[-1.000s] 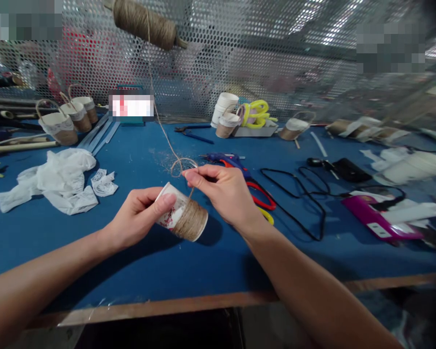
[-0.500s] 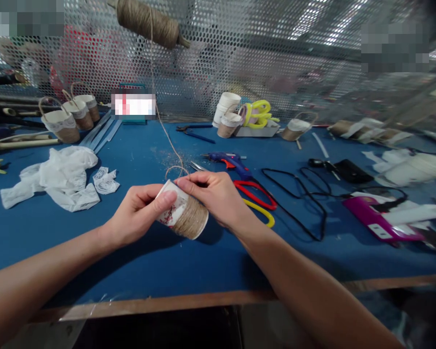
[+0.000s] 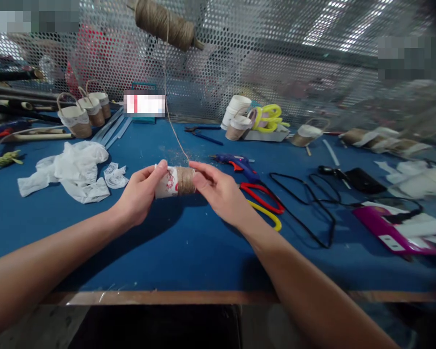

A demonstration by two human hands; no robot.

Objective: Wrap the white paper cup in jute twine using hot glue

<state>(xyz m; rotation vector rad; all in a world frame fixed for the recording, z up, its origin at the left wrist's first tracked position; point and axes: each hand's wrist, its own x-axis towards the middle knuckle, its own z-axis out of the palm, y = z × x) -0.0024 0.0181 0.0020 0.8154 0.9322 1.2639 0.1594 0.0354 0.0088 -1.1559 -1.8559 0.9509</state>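
A paper cup (image 3: 167,184) lies on its side in the air between my hands, white with a red print, its right part wrapped in brown twine. My left hand (image 3: 141,191) grips the cup's left end, thumb on top. At the cup's right end, my right hand (image 3: 218,189) is closed with thumb and fingers round the wrapped base. The twine strand (image 3: 171,121) runs from a twine spool (image 3: 165,24) hanging above down to my right fingertips. Just beyond the right hand lie a blue glue gun (image 3: 236,162) and scissors (image 3: 263,198) with red and yellow handles.
White lace (image 3: 72,169) is heaped at left. Twine-wrapped cups with handles (image 3: 74,121) stand at the back left, with pliers (image 3: 205,134) at the back middle. A black cord (image 3: 301,201) and a purple box (image 3: 392,230) lie right. A perforated metal screen (image 3: 240,58) rises behind.
The cup has turned from tilted to nearly level. My right hand has shifted from the cup's rim side to its wrapped base, and the loose twine loop is now drawn straight.
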